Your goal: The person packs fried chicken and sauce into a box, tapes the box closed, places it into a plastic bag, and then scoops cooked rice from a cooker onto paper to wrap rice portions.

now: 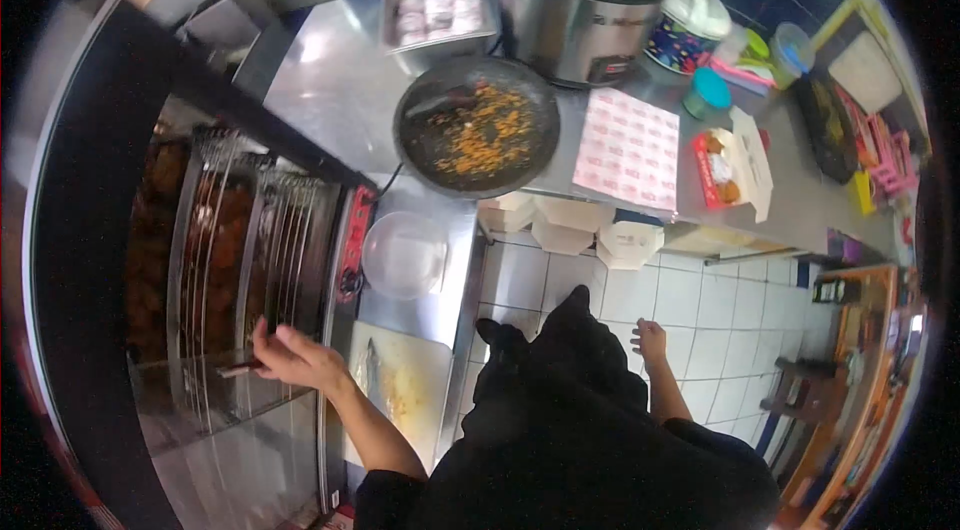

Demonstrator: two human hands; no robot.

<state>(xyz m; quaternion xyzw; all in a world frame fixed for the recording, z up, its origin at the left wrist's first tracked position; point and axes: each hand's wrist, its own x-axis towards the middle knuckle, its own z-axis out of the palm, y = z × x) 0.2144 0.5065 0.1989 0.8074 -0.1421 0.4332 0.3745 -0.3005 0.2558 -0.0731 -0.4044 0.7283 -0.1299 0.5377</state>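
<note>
My left hand (296, 354) is at the glass front of a warming cabinet (345, 170) on the left, its fingers beside a small handle (238, 369); whether they grip it is unclear. Behind the glass, brown fried pieces (220, 230) lie by wire racks (290, 230). My right hand (649, 338) hangs over the tiled floor beside my body, away from any object, its fingers partly curled and small in view. Close to my left forearm lies a white cutting board (415, 385) with a knife (373, 370) and brown crumbs on it.
A dark pan (477, 127) with orange bits, a rice cooker (585, 5) and a metal tray (440, 18) of wrapped items stand on the counter. To their right are patterned paper sheets (628, 150) and an open food box (722, 170). A clear round lid (405, 255) lies nearer.
</note>
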